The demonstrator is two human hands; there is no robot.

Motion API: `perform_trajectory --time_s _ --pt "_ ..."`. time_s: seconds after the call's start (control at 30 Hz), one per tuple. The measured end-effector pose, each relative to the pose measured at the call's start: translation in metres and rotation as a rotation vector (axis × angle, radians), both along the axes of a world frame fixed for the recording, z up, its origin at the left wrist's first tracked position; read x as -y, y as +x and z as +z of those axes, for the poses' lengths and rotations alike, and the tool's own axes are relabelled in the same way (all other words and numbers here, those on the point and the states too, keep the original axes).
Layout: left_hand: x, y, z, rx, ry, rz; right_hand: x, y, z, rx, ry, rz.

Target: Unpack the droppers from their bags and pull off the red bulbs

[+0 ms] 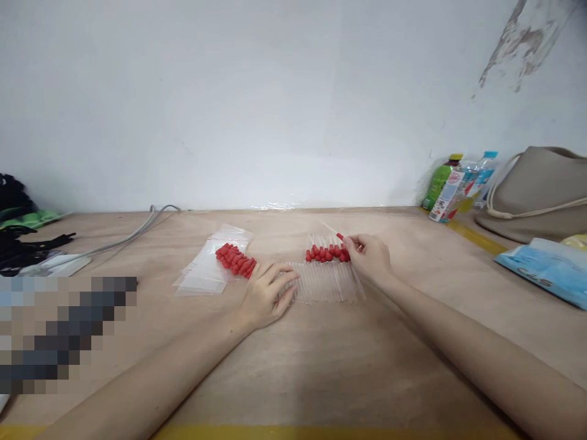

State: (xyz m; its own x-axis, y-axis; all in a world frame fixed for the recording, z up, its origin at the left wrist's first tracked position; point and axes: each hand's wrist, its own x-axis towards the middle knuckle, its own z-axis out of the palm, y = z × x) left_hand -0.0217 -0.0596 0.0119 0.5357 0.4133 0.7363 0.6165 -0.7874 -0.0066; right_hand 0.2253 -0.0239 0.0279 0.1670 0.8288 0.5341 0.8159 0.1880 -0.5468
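Observation:
My right hand (368, 256) pinches a thin pale stick with a red end (340, 236) between thumb and fingers, its pale tip pointing up and left. Just left of that hand, several red-ended pale sticks (326, 252) lie side by side in a row. Below them is a flat row of slim clear plastic tubes (325, 283). At the left end of these tubes rests my left hand (268, 293), fingers bent and apart, with nothing visible in it. Beyond its wrist side, a heap of red rubbery pieces (235, 260) sits on clear plastic bags (206, 269).
A grey cable (132, 232) crosses the wooden table (293, 379) at the left, near black cloth items (22, 244). Bottles (443, 183), a carton (447, 195), a grey-brown bag (541, 189) and a blue packet (545, 269) stand or lie at the right. A white wall (275, 110) closes off the back.

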Motion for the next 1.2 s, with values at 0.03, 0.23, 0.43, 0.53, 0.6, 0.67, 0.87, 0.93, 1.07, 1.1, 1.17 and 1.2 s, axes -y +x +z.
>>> perform_trajectory --time_s 0.03,0.23,0.43,0.53,0.6,0.67,0.87,0.93,1.07,1.1,1.17,1.2 --pt "0.000 0.000 0.000 0.000 0.013 0.006 0.007 0.001 -0.003 0.030 0.075 0.091" --pt "0.001 0.001 0.003 -0.092 0.098 0.027 0.044 -0.006 -0.023 0.227 0.340 0.490" --pt "0.003 0.003 0.001 -0.124 0.163 -0.014 0.050 -0.015 -0.028 0.258 0.406 0.617" --pt "0.004 0.006 0.000 -0.126 0.152 -0.027 0.051 -0.015 -0.029 0.258 0.393 0.632" --pt "0.004 0.007 -0.001 -0.123 0.141 -0.032 0.052 -0.015 -0.028 0.255 0.389 0.625" --pt "0.003 0.008 -0.002 -0.133 0.126 -0.047 0.054 -0.015 -0.027 0.271 0.377 0.602" --pt "0.003 0.011 -0.004 -0.148 0.129 -0.102 0.057 -0.027 -0.022 0.369 0.409 0.538" --pt "0.004 0.013 -0.004 -0.156 0.144 -0.124 0.056 -0.030 -0.023 0.415 0.434 0.565" --pt "0.008 0.015 -0.002 -0.181 0.163 -0.170 0.057 -0.032 -0.024 0.472 0.443 0.601" --pt "0.008 0.015 -0.002 -0.186 0.159 -0.181 0.058 -0.032 -0.024 0.483 0.441 0.605" --pt "0.010 0.014 -0.002 -0.186 0.142 -0.202 0.059 -0.030 -0.023 0.505 0.438 0.613" --pt "0.010 0.013 -0.002 -0.183 0.132 -0.214 0.060 -0.030 -0.022 0.516 0.441 0.617"
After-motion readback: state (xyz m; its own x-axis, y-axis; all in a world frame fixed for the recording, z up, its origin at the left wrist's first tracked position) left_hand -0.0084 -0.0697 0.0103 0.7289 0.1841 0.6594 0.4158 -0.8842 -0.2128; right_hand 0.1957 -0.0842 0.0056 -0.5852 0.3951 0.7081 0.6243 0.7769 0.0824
